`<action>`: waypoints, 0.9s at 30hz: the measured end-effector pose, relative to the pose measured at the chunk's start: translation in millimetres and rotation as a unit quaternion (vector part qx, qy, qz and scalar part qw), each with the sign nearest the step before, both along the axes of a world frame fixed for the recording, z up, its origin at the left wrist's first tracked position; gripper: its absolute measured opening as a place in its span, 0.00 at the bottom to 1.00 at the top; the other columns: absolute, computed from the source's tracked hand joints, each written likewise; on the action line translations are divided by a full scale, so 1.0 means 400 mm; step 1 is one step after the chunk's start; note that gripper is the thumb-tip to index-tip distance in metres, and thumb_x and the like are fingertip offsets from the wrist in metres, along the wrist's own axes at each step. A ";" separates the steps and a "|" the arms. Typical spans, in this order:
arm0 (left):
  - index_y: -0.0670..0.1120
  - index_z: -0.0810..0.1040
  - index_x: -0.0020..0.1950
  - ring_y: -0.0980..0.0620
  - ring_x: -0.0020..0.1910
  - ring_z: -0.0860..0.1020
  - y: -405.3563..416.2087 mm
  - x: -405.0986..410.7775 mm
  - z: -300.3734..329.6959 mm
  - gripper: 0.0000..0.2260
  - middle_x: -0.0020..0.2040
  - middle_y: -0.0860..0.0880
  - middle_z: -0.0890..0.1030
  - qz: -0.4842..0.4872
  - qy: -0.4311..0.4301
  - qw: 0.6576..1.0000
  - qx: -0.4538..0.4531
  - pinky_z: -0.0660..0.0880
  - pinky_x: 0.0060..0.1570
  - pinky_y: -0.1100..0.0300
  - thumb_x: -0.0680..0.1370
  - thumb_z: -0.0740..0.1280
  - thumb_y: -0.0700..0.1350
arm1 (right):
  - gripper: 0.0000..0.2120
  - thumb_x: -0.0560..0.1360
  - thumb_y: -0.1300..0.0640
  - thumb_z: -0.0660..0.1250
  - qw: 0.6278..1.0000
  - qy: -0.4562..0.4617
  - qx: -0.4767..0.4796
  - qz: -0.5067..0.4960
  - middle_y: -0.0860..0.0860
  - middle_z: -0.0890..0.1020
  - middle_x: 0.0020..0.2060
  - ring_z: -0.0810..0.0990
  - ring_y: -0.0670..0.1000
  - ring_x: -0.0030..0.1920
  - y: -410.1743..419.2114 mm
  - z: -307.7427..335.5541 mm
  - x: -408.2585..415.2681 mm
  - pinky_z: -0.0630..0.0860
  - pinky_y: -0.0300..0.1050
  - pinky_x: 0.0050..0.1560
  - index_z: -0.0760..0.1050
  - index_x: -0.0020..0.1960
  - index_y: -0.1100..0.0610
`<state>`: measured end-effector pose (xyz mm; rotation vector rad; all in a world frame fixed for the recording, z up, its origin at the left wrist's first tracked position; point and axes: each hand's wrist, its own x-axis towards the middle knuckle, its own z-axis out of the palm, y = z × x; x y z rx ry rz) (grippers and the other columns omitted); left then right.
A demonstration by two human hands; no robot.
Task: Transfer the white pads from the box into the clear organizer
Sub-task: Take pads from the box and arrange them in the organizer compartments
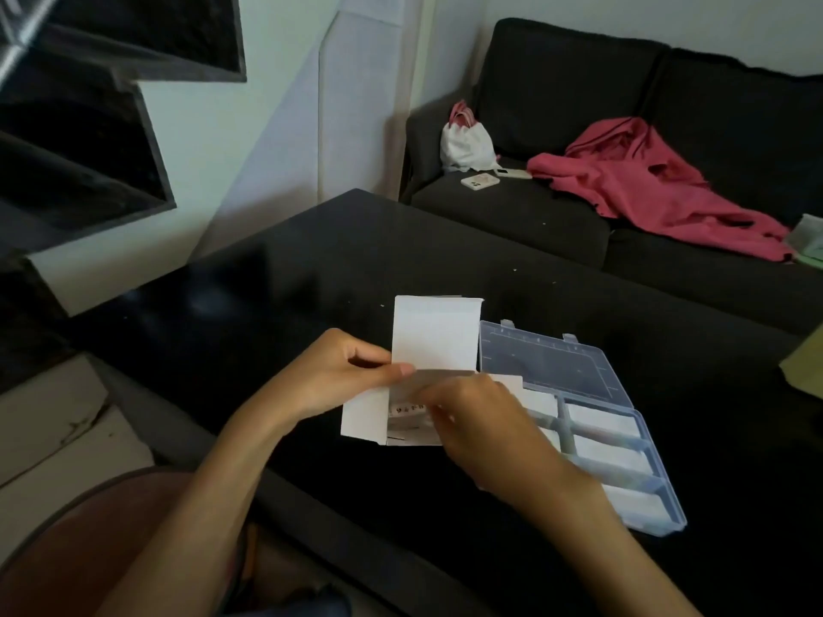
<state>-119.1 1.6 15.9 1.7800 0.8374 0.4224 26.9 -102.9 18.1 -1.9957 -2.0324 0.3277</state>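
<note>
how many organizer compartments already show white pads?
3 clearly, down the clear organizer's right column: far, middle, near. Right hand hides the left column, so possibly more.

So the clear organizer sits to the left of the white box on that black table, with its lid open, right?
Not quite. The head view shows the clear organizer to the right of the white box, not the left. The rest holds: it sits on the black table with its lid open.
</note>
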 end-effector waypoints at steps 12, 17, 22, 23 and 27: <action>0.50 0.84 0.50 0.65 0.47 0.79 -0.008 0.032 -0.014 0.06 0.44 0.62 0.82 0.042 -0.013 0.999 0.002 0.72 0.49 0.71 0.74 0.71 0.47 | 0.26 0.79 0.58 0.58 0.976 -0.104 -0.187 -0.029 0.56 0.58 0.73 0.63 0.58 0.70 0.108 -0.060 -0.004 0.60 0.53 0.70 0.54 0.74 0.59; 0.47 0.83 0.55 0.60 0.53 0.79 -0.001 0.038 -0.014 0.10 0.52 0.56 0.82 0.064 -0.023 0.998 0.011 0.72 0.57 0.64 0.74 0.71 0.46 | 0.22 0.78 0.60 0.57 0.971 -0.091 -0.213 -0.057 0.59 0.61 0.70 0.65 0.58 0.68 0.123 -0.071 0.004 0.64 0.52 0.67 0.59 0.71 0.62; 0.46 0.83 0.55 0.59 0.54 0.78 0.004 0.040 -0.015 0.11 0.55 0.54 0.82 0.056 -0.002 0.998 0.013 0.71 0.57 0.64 0.74 0.71 0.47 | 0.21 0.79 0.60 0.54 0.975 -0.038 -0.212 -0.059 0.58 0.66 0.68 0.67 0.58 0.66 0.109 -0.098 0.010 0.65 0.53 0.67 0.60 0.71 0.60; 0.46 0.82 0.55 0.59 0.54 0.77 0.004 0.040 -0.015 0.12 0.56 0.54 0.81 0.055 0.005 0.998 0.014 0.71 0.57 0.63 0.74 0.71 0.47 | 0.21 0.79 0.59 0.53 0.975 -0.024 -0.211 -0.062 0.58 0.67 0.69 0.68 0.58 0.66 0.104 -0.099 0.011 0.66 0.53 0.67 0.59 0.71 0.60; 0.46 0.83 0.54 0.56 0.56 0.77 -0.002 0.042 -0.016 0.12 0.56 0.52 0.81 0.046 0.013 0.999 0.017 0.72 0.63 0.55 0.73 0.72 0.48 | 0.17 0.80 0.59 0.53 0.970 -0.005 -0.233 -0.068 0.56 0.67 0.68 0.69 0.56 0.65 0.104 -0.096 0.020 0.66 0.49 0.67 0.65 0.68 0.61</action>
